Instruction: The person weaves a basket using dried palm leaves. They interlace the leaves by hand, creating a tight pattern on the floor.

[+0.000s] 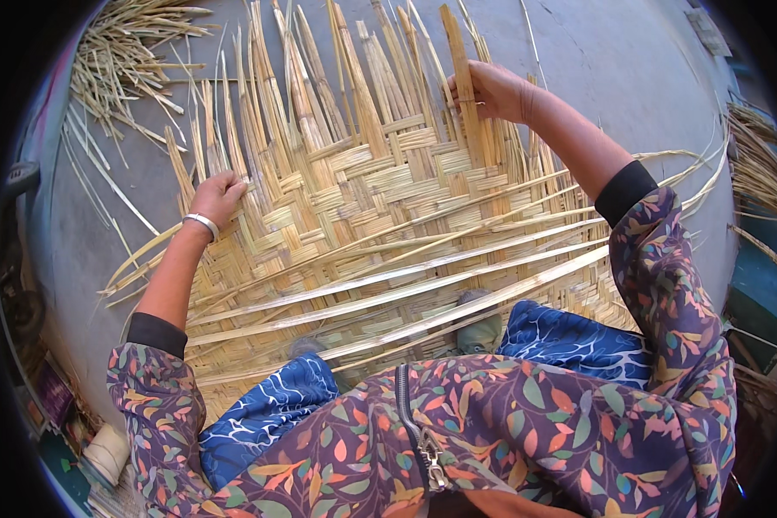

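My right hand (492,91) grips one flat, stiff bamboo strip (462,82) that points away from me, long axis running up toward the far edge. My left hand (220,194) presses fingers-down on the woven mat (380,181), pale yellow and ribbed in a chequered weave. Loose long strips (388,276) cross it sideways near my knees. The mat lies on a grey concrete floor (613,69), with a bundle of spare splints (121,52) at far left.

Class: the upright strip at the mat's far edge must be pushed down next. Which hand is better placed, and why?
Right. The right hand already grips that bamboo strip, while the left hand presses the woven mat far off.
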`<state>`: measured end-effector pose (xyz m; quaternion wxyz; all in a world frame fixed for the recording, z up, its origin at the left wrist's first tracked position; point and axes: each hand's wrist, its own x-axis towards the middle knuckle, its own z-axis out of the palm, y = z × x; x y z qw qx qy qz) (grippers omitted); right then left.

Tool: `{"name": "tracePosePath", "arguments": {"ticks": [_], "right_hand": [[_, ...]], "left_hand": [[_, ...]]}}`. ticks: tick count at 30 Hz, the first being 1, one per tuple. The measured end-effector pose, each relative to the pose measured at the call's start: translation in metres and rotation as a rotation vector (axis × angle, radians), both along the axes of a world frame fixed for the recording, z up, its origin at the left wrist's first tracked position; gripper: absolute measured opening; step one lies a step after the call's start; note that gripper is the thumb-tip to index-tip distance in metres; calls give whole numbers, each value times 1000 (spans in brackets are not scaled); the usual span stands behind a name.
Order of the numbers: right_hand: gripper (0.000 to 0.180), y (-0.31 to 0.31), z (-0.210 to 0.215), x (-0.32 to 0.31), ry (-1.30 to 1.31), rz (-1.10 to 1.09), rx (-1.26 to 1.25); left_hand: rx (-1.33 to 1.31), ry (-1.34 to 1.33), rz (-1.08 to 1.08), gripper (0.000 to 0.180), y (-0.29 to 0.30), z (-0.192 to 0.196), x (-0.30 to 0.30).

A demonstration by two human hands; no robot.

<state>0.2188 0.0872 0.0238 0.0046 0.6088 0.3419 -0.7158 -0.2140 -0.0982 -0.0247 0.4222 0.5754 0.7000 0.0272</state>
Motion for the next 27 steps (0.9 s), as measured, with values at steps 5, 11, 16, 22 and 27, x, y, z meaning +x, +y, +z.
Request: {"name": "tracePosePath", "arguments": {"ticks": [5, 11, 16, 22, 27], "right_hand": [[45, -6, 4, -6, -28, 70, 46], [47, -5, -1, -13, -111, 181, 58], [44, -6, -3, -11, -136, 167, 80], [42, -7, -4, -18, -180, 203, 82], [39, -12, -7, -17, -160, 155, 97]], "left_hand": [[-10, -47, -18, 20, 3, 1, 9], [39, 16, -33, 18, 7, 20, 26], [427, 162, -328, 17, 13, 28, 41], [364, 298, -660, 63, 20, 36, 98], [170, 290, -761, 62, 38, 40, 106]]}}
